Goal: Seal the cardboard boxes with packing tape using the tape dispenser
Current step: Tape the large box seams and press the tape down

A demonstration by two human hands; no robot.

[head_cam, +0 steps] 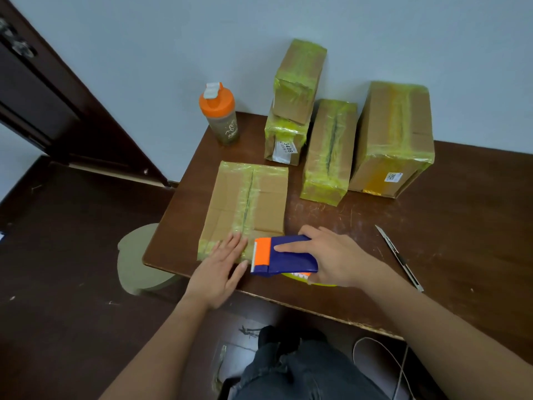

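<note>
A flat cardboard box [230, 197] lies at the table's front left, yellowish tape running along its centre seam and across its near end. My left hand [219, 269] presses flat, fingers straight, on the taped near edge of this box. My right hand [331, 258] grips a blue and orange tape dispenser [284, 255] just right of the box's near corner, its toothed blade facing the box. A yellow tape roll shows under the dispenser.
Several taped boxes stand at the back of the brown table [432, 241]: two small stacked ones [291, 111], a narrow one [328, 151], a large one [395, 137]. An orange-lidded bottle [220, 116] stands back left. A utility knife [401, 258] lies right. A round stool [135, 255] sits below left.
</note>
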